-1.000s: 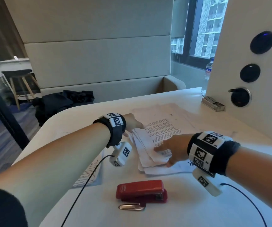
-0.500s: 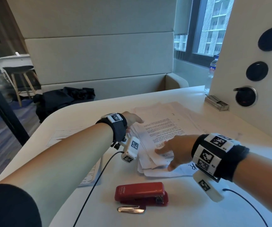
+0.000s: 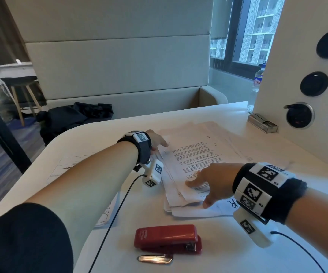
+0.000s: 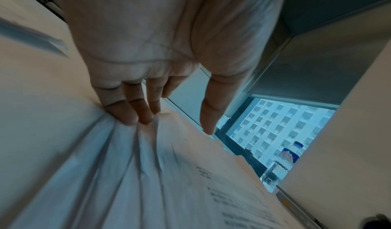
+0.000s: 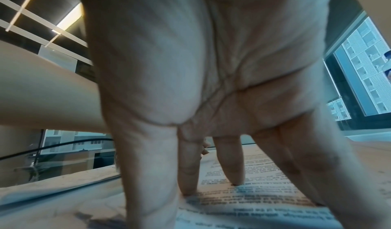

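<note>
A loose stack of printed white papers lies fanned out on the white table. My left hand reaches to the stack's far left edge, and its straight fingers press the sheet edges while the thumb stands apart above the paper. My right hand rests spread on the near part of the stack, with fingertips pressing down on the printed top page. A red stapler lies on the table nearer to me, untouched by either hand.
A silver metal clip lies just in front of the stapler. Another printed sheet sits under my left forearm. A small metal box stands by the right wall panel with round sockets. A water bottle and dark clothing lie beyond the table.
My left hand has slid slightly farther along the stack's far left edge. The right hand has stayed pressing on the near part of the papers. The head view has shifted a little.
</note>
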`<state>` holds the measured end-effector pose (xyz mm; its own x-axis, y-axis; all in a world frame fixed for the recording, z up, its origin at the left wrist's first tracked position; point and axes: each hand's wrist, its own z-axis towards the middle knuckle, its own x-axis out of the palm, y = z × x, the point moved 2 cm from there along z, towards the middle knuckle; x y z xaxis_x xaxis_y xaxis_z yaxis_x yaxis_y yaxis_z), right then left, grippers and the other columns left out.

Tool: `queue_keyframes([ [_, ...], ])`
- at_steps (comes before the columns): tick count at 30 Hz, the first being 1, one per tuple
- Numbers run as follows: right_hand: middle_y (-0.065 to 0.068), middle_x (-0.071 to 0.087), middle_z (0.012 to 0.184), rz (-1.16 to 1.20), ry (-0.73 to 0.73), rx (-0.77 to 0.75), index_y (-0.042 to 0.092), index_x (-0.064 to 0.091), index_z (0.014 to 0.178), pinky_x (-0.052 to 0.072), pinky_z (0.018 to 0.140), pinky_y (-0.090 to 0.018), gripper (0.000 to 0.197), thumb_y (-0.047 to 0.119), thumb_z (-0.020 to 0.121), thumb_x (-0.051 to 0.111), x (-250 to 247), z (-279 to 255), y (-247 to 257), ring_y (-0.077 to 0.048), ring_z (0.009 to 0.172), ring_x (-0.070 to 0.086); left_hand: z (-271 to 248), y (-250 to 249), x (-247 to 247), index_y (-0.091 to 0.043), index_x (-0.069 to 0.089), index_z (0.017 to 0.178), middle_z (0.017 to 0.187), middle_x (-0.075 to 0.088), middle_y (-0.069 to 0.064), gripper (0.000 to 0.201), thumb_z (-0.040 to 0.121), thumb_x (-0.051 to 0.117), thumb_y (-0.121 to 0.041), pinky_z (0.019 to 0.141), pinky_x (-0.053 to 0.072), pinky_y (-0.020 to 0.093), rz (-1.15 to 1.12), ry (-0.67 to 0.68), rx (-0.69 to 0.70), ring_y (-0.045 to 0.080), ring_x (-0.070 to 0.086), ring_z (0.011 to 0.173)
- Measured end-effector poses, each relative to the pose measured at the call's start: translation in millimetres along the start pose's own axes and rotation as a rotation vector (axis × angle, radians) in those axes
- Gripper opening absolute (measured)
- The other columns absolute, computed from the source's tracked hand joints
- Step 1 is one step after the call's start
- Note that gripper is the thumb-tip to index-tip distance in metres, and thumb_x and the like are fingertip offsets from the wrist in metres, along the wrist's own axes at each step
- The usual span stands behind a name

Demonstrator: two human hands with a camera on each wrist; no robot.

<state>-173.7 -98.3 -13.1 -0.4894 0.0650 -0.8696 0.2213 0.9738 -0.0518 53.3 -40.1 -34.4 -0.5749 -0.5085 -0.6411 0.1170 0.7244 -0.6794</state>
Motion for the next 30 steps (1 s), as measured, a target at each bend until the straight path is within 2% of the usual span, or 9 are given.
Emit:
queue_keyframes([
  [4, 0.006, 0.033, 0.154, -0.012, 0.003, -0.004, 0.044, 0.025, 0.148, 0.025, 0.114, -0.043, 0.074, 0.046, 0.086, 0.065, 0.0, 1.0, 0.0, -0.020, 0.141, 0.030, 16.5, 4.6, -2.2, -0.001, 0.059, 0.104, 0.078, 0.059, 0.013, 0.037, 0.077, 0.076, -0.021, 0.082, 0.052, 0.038, -0.061, -0.073, 0.002, 0.028, 0.056, 0.071],
  [8, 0.007, 0.029, 0.156, -0.022, 0.012, -0.003, 0.044, 0.024, 0.148, 0.024, 0.114, -0.044, 0.073, 0.046, 0.086, 0.064, -0.5, 0.1, 0.3, -0.021, 0.142, 0.028, 23.5, 2.0, -0.7, 0.003, 0.063, 0.089, 0.071, 0.061, 0.013, 0.021, 0.083, 0.071, -0.015, 0.060, 0.051, 0.032, -0.035, -0.136, 0.060, 0.026, 0.058, 0.059],
  [13, 0.009, 0.029, 0.156, 0.016, 0.016, 0.016, 0.048, 0.026, 0.146, 0.025, 0.113, -0.044, 0.074, 0.050, 0.084, 0.065, 2.1, -0.1, -0.7, -0.020, 0.141, 0.030, 17.7, -8.6, 2.7, -0.003, 0.066, 0.083, 0.081, 0.063, 0.014, 0.012, 0.084, 0.066, -0.015, 0.068, 0.050, 0.032, 0.103, -0.178, 0.149, 0.028, 0.059, 0.070],
  [16, 0.015, 0.032, 0.154, 0.098, 0.014, 0.032, 0.049, 0.034, 0.143, 0.024, 0.114, -0.043, 0.069, 0.059, 0.081, 0.064, 0.6, -0.5, -4.2, -0.014, 0.141, 0.030, 9.8, -18.4, 0.2, -0.018, 0.049, 0.065, 0.084, 0.058, 0.012, 0.022, 0.085, 0.059, -0.017, 0.057, 0.040, 0.026, 0.103, -0.216, 0.283, 0.027, 0.053, 0.073],
  [18, 0.016, 0.039, 0.150, 0.185, -0.003, 0.026, 0.043, 0.044, 0.139, 0.023, 0.116, -0.042, 0.063, 0.061, 0.082, 0.061, -5.2, 0.3, -9.4, -0.011, 0.138, 0.034, -1.4, -23.9, -4.4, -0.022, 0.042, 0.067, 0.091, 0.057, 0.012, 0.025, 0.086, 0.058, -0.024, 0.063, 0.039, 0.028, 0.095, -0.251, 0.368, 0.029, 0.053, 0.083],
  [21, 0.007, 0.040, 0.151, 0.305, -0.214, 0.062, 0.029, 0.045, 0.142, 0.024, 0.116, -0.038, 0.066, 0.057, 0.084, 0.062, -21.0, 8.3, -22.7, -0.015, 0.138, 0.035, -31.7, -32.5, -10.8, -0.016, 0.043, 0.073, 0.082, 0.050, 0.006, 0.023, 0.092, 0.056, -0.013, 0.064, 0.032, 0.025, -0.032, -0.306, 0.596, 0.023, 0.044, 0.077],
  [26, -0.013, 0.005, 0.160, 0.295, -0.938, 0.145, 0.022, 0.002, 0.153, 0.015, 0.119, -0.049, 0.109, 0.037, 0.075, 0.078, -66.4, 3.3, -35.0, -0.033, 0.146, 0.013, -85.4, -40.5, -17.8, -0.016, 0.063, 0.081, 0.084, 0.064, -0.003, 0.020, 0.082, 0.060, 0.004, 0.076, 0.045, 0.022, -0.227, -0.323, 0.929, 0.012, 0.056, 0.079],
  [28, -0.014, 0.022, 0.156, 0.208, -0.975, 0.169, 0.024, 0.008, 0.152, 0.013, 0.117, -0.053, 0.104, 0.033, 0.075, 0.077, -82.9, -1.9, -38.8, -0.032, 0.144, 0.022, -101.5, -44.5, -20.4, -0.009, 0.066, 0.094, 0.093, 0.066, 0.002, 0.022, 0.079, 0.062, 0.008, 0.083, 0.045, 0.018, -0.280, -0.305, 0.985, 0.006, 0.057, 0.083],
  [30, -0.012, 0.059, 0.122, 0.185, -0.958, 0.169, 0.021, 0.046, 0.134, 0.037, 0.104, -0.045, 0.062, 0.026, 0.078, 0.071, -97.4, -8.5, -41.7, -0.032, 0.121, 0.051, -114.0, -47.4, -25.0, -0.018, 0.061, 0.105, 0.099, 0.064, 0.000, 0.040, 0.076, 0.063, 0.010, 0.088, 0.045, 0.022, -0.308, -0.314, 1.041, 0.010, 0.060, 0.094],
])
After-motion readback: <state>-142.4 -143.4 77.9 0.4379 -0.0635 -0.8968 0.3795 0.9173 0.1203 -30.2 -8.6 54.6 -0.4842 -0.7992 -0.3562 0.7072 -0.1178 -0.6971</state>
